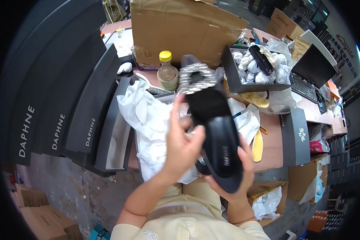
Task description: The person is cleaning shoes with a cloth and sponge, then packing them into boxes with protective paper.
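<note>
A black flat shoe point(218, 124) with a pointed toe and a square ornament of shiny stones point(193, 78) is held up over the work table, insole facing me. My right hand point(238, 176) grips it around the heel, thumb on one side and fingers on the other. Beside the shoe's left edge is my left hand point(182, 146), slightly blurred. Its index finger points up near the ornament, and its thumb stands apart, with nothing plainly held. Under my hands, white tissue paper point(152, 136) spreads over the table, partly hiding another dark shoe point(203, 163).
Several large dark shoe boxes point(48, 92) stand at left. A yellow-capped bottle point(167, 74) is in front of a cardboard sheet point(184, 32). At right are a box of crumpled paper balls point(248, 86), yellow shoe-shaped inserts point(257, 146), an upright dark box point(298, 138) and a monitor point(314, 66).
</note>
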The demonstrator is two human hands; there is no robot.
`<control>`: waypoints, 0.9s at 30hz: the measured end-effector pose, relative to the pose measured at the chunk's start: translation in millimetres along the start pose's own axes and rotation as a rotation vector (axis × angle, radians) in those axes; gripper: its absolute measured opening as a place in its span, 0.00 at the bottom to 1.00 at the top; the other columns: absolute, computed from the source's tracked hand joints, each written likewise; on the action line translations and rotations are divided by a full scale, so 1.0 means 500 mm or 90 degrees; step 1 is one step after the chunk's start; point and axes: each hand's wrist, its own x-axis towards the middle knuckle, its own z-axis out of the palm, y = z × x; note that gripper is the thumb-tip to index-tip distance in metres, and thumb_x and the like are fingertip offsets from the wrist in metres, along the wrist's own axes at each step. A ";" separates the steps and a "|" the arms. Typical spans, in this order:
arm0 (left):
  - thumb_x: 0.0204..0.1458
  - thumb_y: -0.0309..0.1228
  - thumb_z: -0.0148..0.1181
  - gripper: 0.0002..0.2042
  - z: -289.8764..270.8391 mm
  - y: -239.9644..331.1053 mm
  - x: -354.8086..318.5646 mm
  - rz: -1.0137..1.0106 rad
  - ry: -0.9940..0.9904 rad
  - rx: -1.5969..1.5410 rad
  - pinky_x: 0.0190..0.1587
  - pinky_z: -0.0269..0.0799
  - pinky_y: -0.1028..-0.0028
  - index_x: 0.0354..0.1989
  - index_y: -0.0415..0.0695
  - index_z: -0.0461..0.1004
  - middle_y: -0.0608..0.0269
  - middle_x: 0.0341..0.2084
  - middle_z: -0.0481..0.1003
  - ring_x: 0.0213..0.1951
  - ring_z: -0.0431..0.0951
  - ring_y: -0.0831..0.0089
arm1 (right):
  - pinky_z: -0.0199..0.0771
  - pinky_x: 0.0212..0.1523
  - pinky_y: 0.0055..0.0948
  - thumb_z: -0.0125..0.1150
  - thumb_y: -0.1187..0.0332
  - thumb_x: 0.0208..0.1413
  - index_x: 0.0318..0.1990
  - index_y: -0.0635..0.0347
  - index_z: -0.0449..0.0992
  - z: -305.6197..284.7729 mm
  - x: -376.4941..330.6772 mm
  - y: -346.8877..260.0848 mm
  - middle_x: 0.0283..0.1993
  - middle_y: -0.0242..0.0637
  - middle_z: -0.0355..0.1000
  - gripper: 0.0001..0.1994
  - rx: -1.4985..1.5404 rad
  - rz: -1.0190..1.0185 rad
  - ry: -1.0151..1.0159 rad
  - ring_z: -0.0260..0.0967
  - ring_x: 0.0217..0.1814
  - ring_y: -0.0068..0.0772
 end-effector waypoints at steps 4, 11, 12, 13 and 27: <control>0.53 0.30 0.53 0.34 0.032 0.002 -0.079 -0.086 -0.225 -0.005 0.44 0.69 0.70 0.66 0.42 0.43 0.49 0.52 0.63 0.45 0.70 0.70 | 0.65 0.56 0.46 0.70 0.57 0.40 0.45 0.60 0.62 -0.049 -0.054 0.034 0.57 0.66 0.56 0.28 0.314 0.125 0.190 0.58 0.60 0.60; 0.48 0.41 0.57 0.24 -0.146 -0.099 -0.197 0.095 -0.221 0.865 0.54 0.57 0.54 0.53 0.42 0.66 0.45 0.48 0.64 0.52 0.63 0.50 | 0.58 0.57 0.36 0.68 0.65 0.37 0.41 0.59 0.64 -0.091 -0.194 0.118 0.56 0.53 0.60 0.23 0.187 0.341 0.086 0.60 0.57 0.41; 0.48 0.39 0.57 0.20 -0.170 -0.108 -0.196 0.080 -0.252 0.850 0.51 0.59 0.55 0.47 0.42 0.69 0.47 0.43 0.66 0.48 0.65 0.52 | 0.57 0.57 0.35 0.68 0.67 0.36 0.41 0.59 0.65 -0.074 -0.206 0.126 0.56 0.52 0.61 0.23 0.176 0.349 0.077 0.60 0.57 0.40; 0.47 0.38 0.57 0.16 -0.189 -0.115 -0.196 0.065 -0.286 0.832 0.48 0.60 0.57 0.42 0.42 0.71 0.50 0.38 0.67 0.44 0.67 0.53 | 0.57 0.57 0.35 0.68 0.70 0.35 0.41 0.59 0.65 -0.056 -0.207 0.127 0.56 0.51 0.61 0.23 0.170 0.364 0.075 0.60 0.57 0.40; 0.47 0.23 0.55 0.02 -0.328 -0.110 -0.078 0.185 -0.136 0.756 0.33 0.68 0.63 0.27 0.38 0.70 0.52 0.26 0.71 0.32 0.72 0.54 | 0.60 0.56 0.37 0.58 0.60 0.48 0.42 0.64 0.74 -0.079 -0.106 0.137 0.50 0.48 0.68 0.18 0.025 0.343 -0.119 0.63 0.54 0.48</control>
